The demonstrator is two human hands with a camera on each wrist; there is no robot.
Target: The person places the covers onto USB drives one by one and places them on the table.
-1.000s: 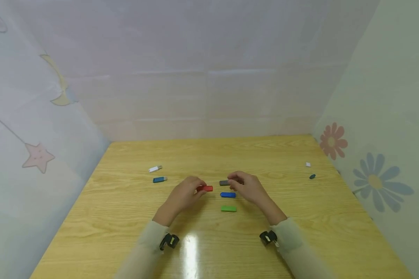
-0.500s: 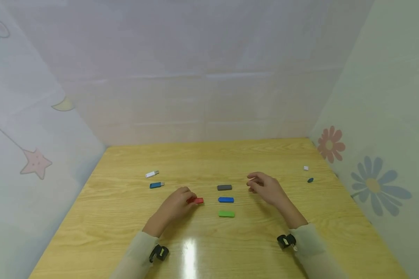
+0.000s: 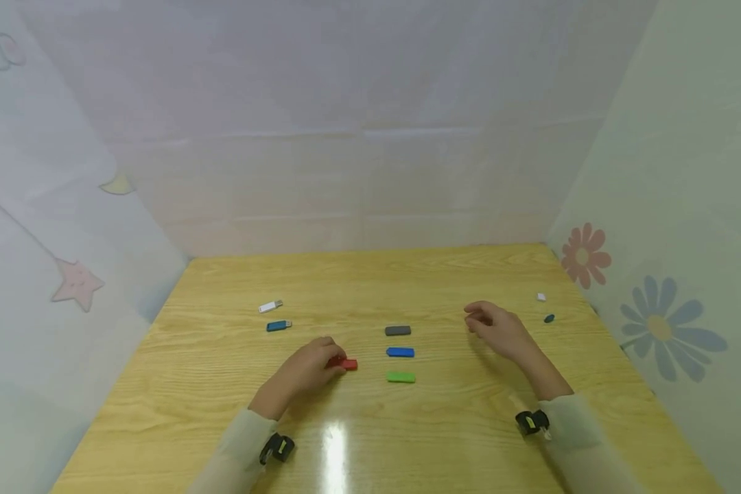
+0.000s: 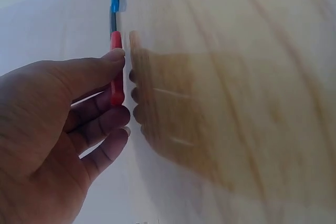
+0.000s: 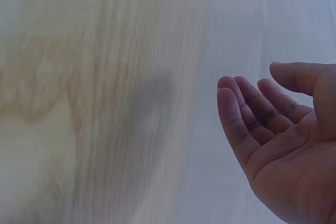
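Observation:
My left hand pinches a red USB stick between thumb and fingers, just above the tabletop. In the head view the hand covers the stick's left end. Right of it lie a grey USB stick, a blue USB stick and a green USB stick, one in front of another. My right hand hovers over the table further right, fingers loosely bent. Nothing is between its thumb and fingers in the right wrist view.
At the left of the wooden table lie a white USB stick and a teal USB stick, metal plugs bare. A small white cap and a dark teal cap lie far right. Printed sheets wall the back and sides.
My right hand has moved away from the grey USB stick to the right. My left hand has drawn the red USB stick left and nearer to me, away from the row.

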